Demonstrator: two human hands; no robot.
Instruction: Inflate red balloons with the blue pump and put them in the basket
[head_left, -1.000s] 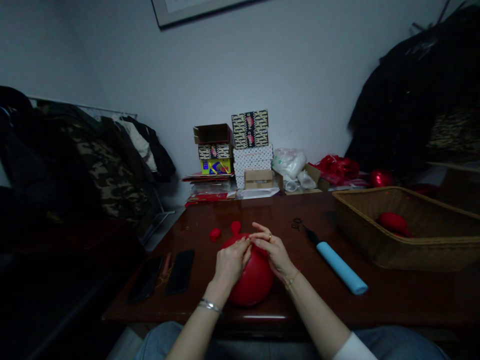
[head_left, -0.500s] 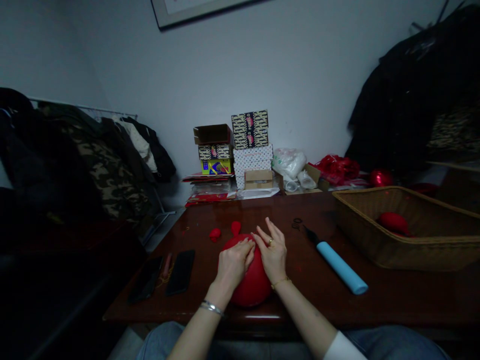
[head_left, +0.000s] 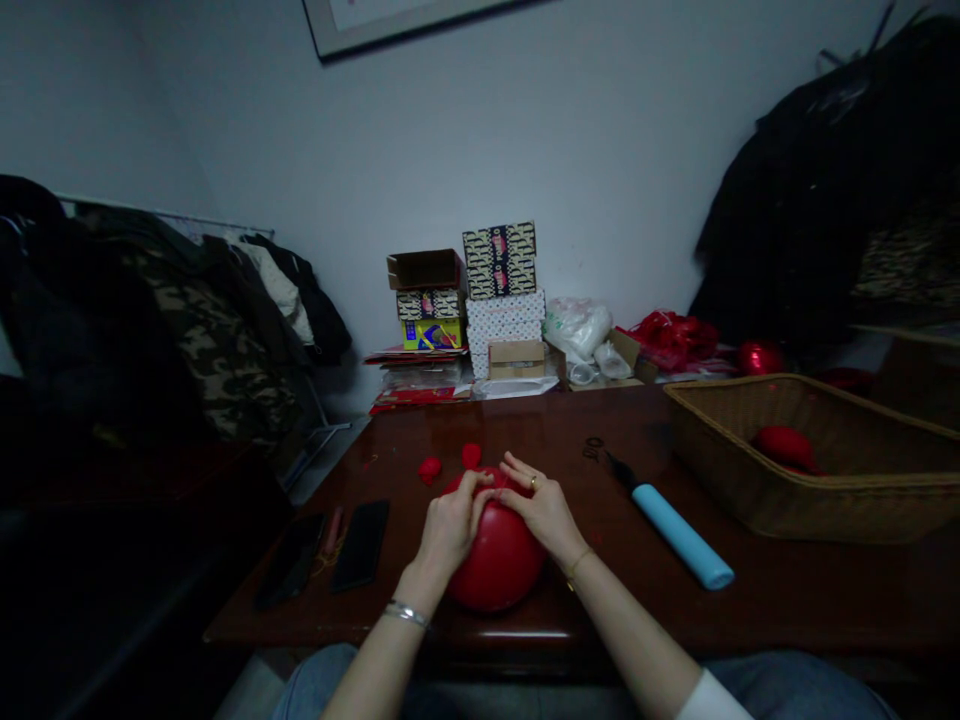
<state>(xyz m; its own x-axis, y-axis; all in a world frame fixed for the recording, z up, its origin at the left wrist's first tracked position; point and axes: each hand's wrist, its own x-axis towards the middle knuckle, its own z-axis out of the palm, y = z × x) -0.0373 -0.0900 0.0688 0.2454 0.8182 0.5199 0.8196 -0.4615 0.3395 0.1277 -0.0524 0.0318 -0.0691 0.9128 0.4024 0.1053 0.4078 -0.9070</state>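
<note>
Leftmost, dark and camouflage clothes (head_left: 217, 350) are hanging on a rack beyond the left edge of the table (head_left: 562, 425). Toward the table's near left corner, one black phone (head_left: 291, 562) is lying flat, a reddish stick (head_left: 333, 530) with yellow strands (head_left: 324, 560) is resting just beside it, and a second phone (head_left: 361, 545) is lying next to those. Stacked boxes (head_left: 504, 320) are standing by the far edge. Nearer the middle, two small red pieces (head_left: 430, 469) are lying behind the work. The left hand (head_left: 446, 525) is pinching the red balloon (head_left: 497, 570) at its top, thumb against fingers; the balloon is sitting by the middle of the near edge. The right hand (head_left: 551, 515) is also grasping it there with thumb and forefinger, the other fingers lifting away; the exact bit between the fingertips is too small to tell. Farther right, dark scissors (head_left: 592, 446) are lying near the tip of a blue pump (head_left: 682, 535), which is slanting toward the near edge. Toward the right edge, a wicker basket (head_left: 855, 488) is holding another red balloon (head_left: 784, 445).
</note>
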